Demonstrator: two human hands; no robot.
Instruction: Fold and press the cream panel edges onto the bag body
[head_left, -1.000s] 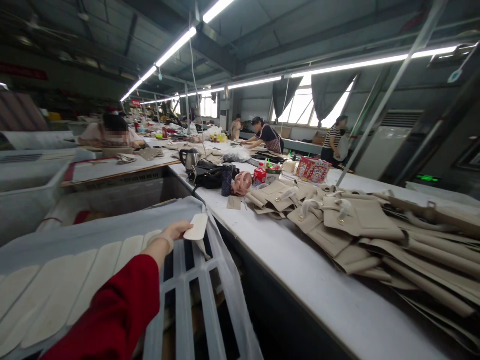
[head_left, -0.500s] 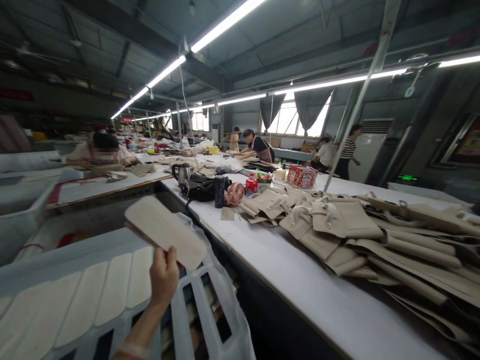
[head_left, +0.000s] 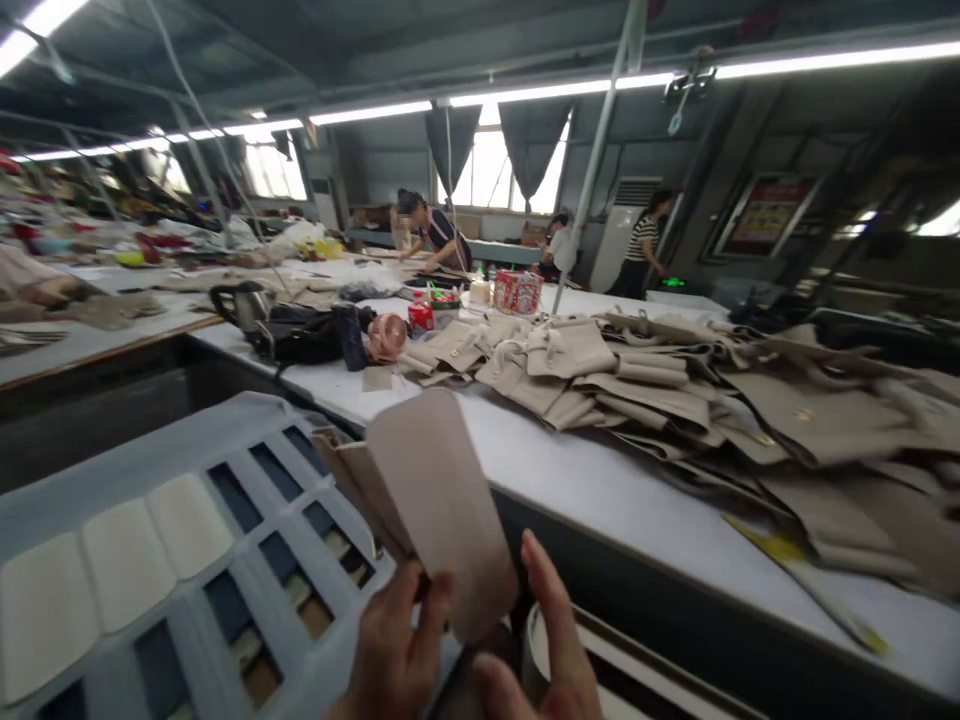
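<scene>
The right hand (head_left: 561, 660) has joined, fingers spread and seemingly empty, just right of the rounded panel (head_left: 442, 500) pinched in the left hand (head_left: 399, 640), allowing two-handed handling.

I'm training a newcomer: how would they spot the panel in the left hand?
Find the white-topped table. Before its near edge, the left hand holds up a taupe panel with rounded corners. Unlike the paler panels on the plastic tray, it is raised, broad face toward the camera.
</scene>
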